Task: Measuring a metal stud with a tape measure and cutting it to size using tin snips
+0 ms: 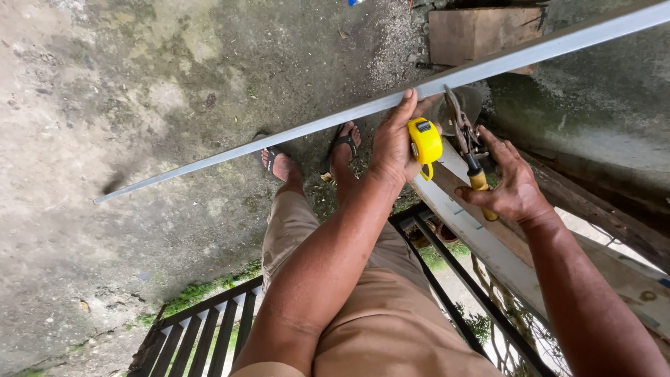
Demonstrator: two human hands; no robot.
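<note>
Above a black railing (209, 328), left hand (392, 143) grips metal bar (293, 132) and tape measure (424, 139); right hand (513, 185) holds snips (466, 143).

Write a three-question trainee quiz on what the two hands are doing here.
1. True or false: the left hand grips the long metal bar while a yellow tape measure sits against it.
2. What does the right hand hold? A) a hammer B) snips with a yellow handle C) a paintbrush
3. What footwear shows on the feet below the bar?

Key: 1 true; 2 B; 3 sandals.
</note>
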